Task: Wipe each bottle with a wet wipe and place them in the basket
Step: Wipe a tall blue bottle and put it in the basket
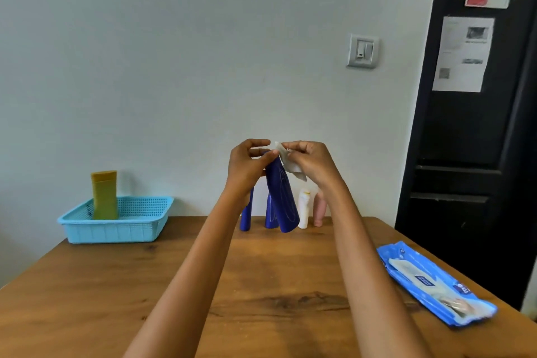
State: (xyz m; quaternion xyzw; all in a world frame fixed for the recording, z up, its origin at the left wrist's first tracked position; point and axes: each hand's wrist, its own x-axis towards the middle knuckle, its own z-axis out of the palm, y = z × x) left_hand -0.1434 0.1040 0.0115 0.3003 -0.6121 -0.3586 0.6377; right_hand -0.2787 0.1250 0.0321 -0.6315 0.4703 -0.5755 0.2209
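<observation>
My left hand (247, 166) grips the top of a dark blue bottle (283, 200), held tilted in the air above the table's far edge. My right hand (312, 164) pinches a white wet wipe (287, 161) against the bottle's upper end. Behind them, against the wall, stand two more blue bottles (247, 216), a white bottle (304, 208) and a pink bottle (319, 209). A light blue basket (116, 229) sits at the far left of the table, with a yellow bottle (104, 195) standing upright inside it.
A blue pack of wet wipes (433, 282) lies near the table's right edge. The wooden table (276, 299) ends at the wall. A black door (470, 125) with paper notices stands to the right, and a light switch (362, 51) is on the wall.
</observation>
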